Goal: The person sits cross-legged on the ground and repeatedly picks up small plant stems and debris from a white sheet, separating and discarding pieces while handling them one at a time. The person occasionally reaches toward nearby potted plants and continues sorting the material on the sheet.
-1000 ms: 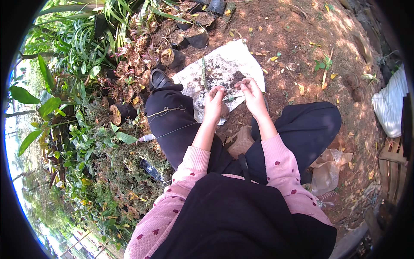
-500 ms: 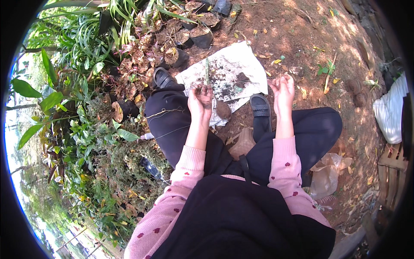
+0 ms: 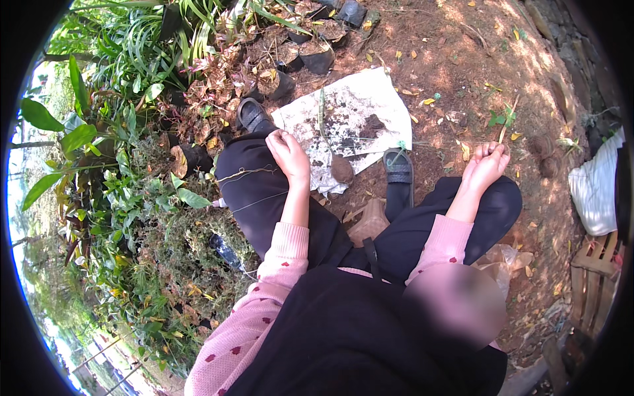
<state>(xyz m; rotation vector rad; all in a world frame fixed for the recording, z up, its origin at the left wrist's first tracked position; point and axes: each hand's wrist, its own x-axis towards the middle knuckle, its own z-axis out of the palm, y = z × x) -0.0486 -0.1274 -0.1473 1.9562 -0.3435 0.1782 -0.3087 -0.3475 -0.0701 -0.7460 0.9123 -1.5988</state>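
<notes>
A thin pale thread (image 3: 442, 143) stretches across the space between my hands. My right hand (image 3: 487, 165) pinches its right end above my right knee. My left hand (image 3: 290, 158) is closed above my left thigh, fingers curled inward, at the thread's other end; the grip itself is partly hidden. Beneath the thread lies a white sack (image 3: 370, 89) scattered with dark soil. A round brown ball (image 3: 342, 169) rests at its near edge, with a long narrow green leaf (image 3: 321, 112) extending beyond it. By my right sandal sits a small green tangle (image 3: 401, 144), apparently of string.
Yellowish string (image 3: 246, 173) lies over my left thigh. Black planting bags (image 3: 317, 58) and dense plants (image 3: 132, 218) line the left side. Brown fibrous balls (image 3: 543, 148) lie on the soil at right, near a white bag (image 3: 598, 188) and a wooden crate (image 3: 592, 270).
My right hand has moved right and nearer to me, widening the gap between my hands and drawing the thread out. My left hand has shifted slightly left, its fingers now curled over.
</notes>
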